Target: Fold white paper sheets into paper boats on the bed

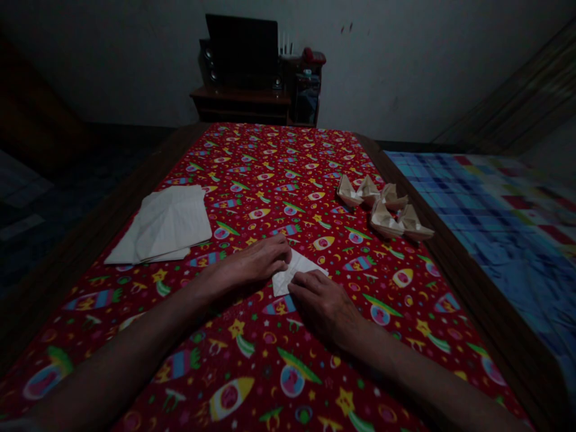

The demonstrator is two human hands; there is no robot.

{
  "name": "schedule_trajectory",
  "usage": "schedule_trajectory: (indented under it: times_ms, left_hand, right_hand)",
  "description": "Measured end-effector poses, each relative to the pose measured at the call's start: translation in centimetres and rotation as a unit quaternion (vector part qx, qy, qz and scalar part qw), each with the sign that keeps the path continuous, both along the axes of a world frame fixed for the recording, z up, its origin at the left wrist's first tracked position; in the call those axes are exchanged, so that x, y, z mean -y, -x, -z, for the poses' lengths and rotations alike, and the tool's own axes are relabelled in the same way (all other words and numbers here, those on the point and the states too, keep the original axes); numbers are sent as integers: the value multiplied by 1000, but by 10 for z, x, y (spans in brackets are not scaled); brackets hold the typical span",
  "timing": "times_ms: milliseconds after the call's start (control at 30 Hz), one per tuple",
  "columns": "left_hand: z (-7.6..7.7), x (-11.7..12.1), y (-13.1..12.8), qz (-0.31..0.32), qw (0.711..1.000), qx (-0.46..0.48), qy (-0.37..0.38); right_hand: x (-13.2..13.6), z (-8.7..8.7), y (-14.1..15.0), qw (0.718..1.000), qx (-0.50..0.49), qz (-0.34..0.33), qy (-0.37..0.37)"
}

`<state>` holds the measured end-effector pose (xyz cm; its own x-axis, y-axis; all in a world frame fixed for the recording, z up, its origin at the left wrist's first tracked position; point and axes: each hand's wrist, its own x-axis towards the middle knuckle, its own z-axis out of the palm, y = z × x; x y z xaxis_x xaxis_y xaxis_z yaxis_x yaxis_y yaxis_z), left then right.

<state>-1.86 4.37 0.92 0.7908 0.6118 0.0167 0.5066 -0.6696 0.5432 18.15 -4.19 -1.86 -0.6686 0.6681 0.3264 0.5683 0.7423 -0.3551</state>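
A small folded piece of white paper (294,267) lies on the red patterned cloth in front of me. My left hand (265,257) has its fingers curled closed on the paper's upper left edge. From the lower right, my right hand (327,303) bends its fingers down onto the same paper, thumb side hidden. Both hands rest low, close to the cloth. To the left sits a pile of flat, creased paper sheets (168,222). Several folded paper boats (386,219), brownish with pointed tips, stand grouped at the right.
The red cloth (270,348) with rockets and stars covers a long dark-edged surface. At its far end, a dark monitor (243,48) stands on a wooden cabinet (240,105) by the wall. A blue checked sheet (486,222) spreads at the right.
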Motion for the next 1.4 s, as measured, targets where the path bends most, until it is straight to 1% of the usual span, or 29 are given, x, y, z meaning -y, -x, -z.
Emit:
schedule_trajectory:
  times_ms: [133,300,500,600,700,767,833,933,1067,1267,1400]
  left_hand:
    - [-3,-1,-1,-5,999,-35,-4]
    - [-2,0,1,8,1000,-13,-22]
    - [-6,1,-3,18,999,-45,-24]
    - [-9,2,-2,29,999,-31,-27]
    - [-12,3,0,38,999,-10,-13]
    - [-13,4,1,36,999,-15,-11]
    - [-11,4,0,33,999,-31,-24]
    - [-2,5,-3,30,997,-50,-49]
    - [7,12,-5,18,996,-41,-76]
    - [8,18,-4,12,996,-36,-80]
    - [6,18,-4,4,998,-18,-68]
  right_hand:
    - [-1,2,0,1000,4,-6,6]
    - [-1,2,0,1000,-2,-5,5]
    - [0,-1,-1,1000,-3,-5,14]
    - [1,-1,-1,1000,-2,-3,20]
    - [0,-2,-2,1000,-3,-5,22]
    - [0,-3,-2,1000,-8,-7,23]
    - [0,-4,-2,1000,-9,-7,28]
    - [1,-4,-2,999,-4,-6,34]
    - [2,-1,-2,999,-6,-5,34]
    - [1,-4,-1,999,-10,-3,35]
    - [1,-5,0,999,-19,-2,38]
